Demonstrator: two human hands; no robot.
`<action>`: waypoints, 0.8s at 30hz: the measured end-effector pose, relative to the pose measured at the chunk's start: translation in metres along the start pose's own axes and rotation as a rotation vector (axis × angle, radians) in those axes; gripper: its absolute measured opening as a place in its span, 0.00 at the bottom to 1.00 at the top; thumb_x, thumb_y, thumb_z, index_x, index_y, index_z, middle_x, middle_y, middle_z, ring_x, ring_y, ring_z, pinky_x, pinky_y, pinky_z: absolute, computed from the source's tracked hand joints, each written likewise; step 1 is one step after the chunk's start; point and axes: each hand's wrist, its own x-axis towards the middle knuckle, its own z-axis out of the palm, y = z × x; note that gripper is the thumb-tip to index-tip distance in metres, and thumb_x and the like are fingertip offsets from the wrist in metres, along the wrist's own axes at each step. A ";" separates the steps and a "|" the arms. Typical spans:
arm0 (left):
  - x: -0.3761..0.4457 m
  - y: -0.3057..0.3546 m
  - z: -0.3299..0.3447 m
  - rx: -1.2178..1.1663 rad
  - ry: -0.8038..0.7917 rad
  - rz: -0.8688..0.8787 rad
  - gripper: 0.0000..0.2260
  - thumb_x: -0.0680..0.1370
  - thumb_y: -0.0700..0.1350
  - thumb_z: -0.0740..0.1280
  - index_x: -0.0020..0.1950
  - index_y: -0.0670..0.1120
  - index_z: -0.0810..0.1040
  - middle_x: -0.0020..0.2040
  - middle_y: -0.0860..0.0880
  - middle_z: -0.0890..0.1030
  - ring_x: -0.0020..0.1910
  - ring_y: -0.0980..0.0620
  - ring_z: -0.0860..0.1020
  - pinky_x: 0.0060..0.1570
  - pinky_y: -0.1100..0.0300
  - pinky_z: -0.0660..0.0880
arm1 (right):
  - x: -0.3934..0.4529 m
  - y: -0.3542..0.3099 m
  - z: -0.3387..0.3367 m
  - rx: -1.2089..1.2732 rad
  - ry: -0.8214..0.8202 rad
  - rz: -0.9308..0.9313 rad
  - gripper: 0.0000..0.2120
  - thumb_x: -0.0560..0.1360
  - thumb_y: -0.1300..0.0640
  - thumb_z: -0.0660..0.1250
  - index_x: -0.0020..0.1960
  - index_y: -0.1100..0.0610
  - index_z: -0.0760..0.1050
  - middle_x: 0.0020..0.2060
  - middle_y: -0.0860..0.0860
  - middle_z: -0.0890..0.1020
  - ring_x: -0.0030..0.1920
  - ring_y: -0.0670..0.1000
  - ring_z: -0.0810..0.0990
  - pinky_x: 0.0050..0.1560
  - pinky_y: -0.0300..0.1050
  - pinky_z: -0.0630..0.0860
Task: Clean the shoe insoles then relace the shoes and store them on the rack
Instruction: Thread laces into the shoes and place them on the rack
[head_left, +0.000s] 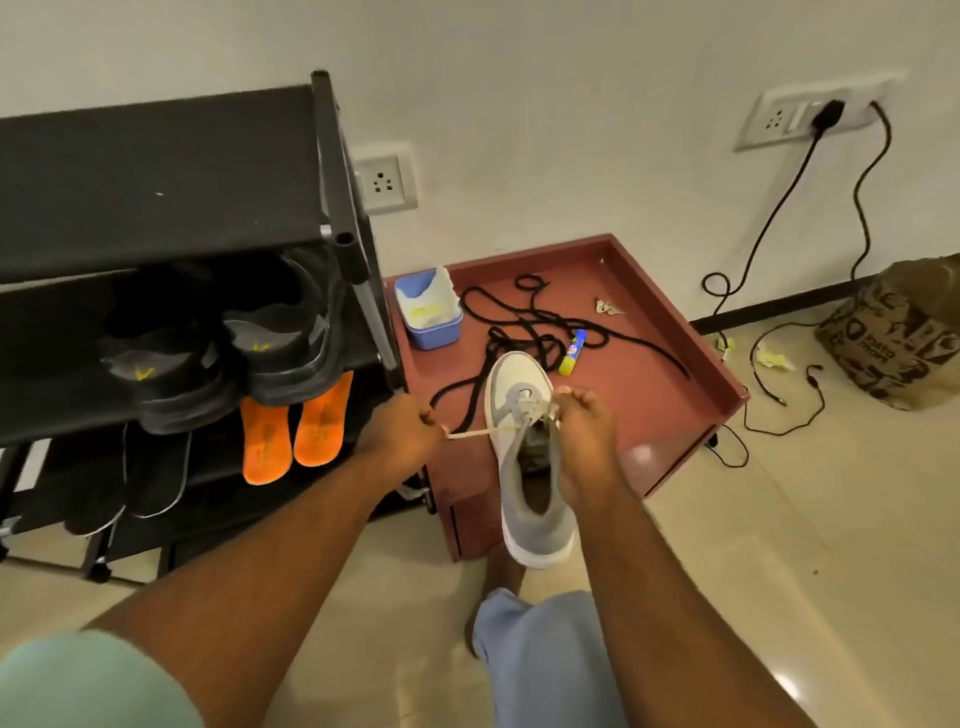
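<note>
At the centre of the frame the grey sneaker (524, 457) is held up over the near edge of the low red tabletop (670, 374), its long axis running away from the person, toe toward the wall and heel opening toward the camera. The right hand (584, 441) is wrapped around the shoe's right side at the eyelets, steadying it. The left hand (402, 428) is pinched on the end of the white lace (480, 431), drawn taut and nearly level out to the left of the shoe. The lacing is probably in progress, and the left hand, holding the free end, seems best placed to thread the next eyelet. Loose black laces (530, 322) lie on the tabletop beyond the toe; the shoe rack (332, 171) stands at left, holding black shoes (280, 338) and orange insoles (291, 434).
</note>
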 end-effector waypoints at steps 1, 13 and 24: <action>0.006 -0.003 0.004 0.110 0.000 0.031 0.05 0.78 0.44 0.68 0.43 0.45 0.82 0.42 0.47 0.82 0.41 0.48 0.80 0.44 0.50 0.79 | 0.006 -0.001 -0.002 0.144 -0.012 0.084 0.07 0.79 0.58 0.62 0.42 0.54 0.71 0.33 0.50 0.76 0.34 0.49 0.76 0.39 0.47 0.76; 0.008 0.031 0.067 0.047 -0.035 0.299 0.22 0.75 0.53 0.67 0.69 0.50 0.76 0.62 0.47 0.77 0.60 0.48 0.76 0.59 0.48 0.75 | 0.028 0.010 -0.043 -0.573 -0.367 -0.269 0.10 0.70 0.51 0.75 0.46 0.54 0.78 0.39 0.48 0.82 0.39 0.45 0.80 0.37 0.39 0.78; -0.004 0.037 0.074 0.047 -0.073 0.271 0.19 0.77 0.54 0.67 0.67 0.52 0.75 0.53 0.50 0.81 0.49 0.50 0.80 0.47 0.56 0.78 | 0.018 -0.016 -0.049 0.107 -0.212 0.138 0.07 0.75 0.67 0.65 0.45 0.55 0.74 0.32 0.52 0.78 0.33 0.50 0.79 0.37 0.43 0.77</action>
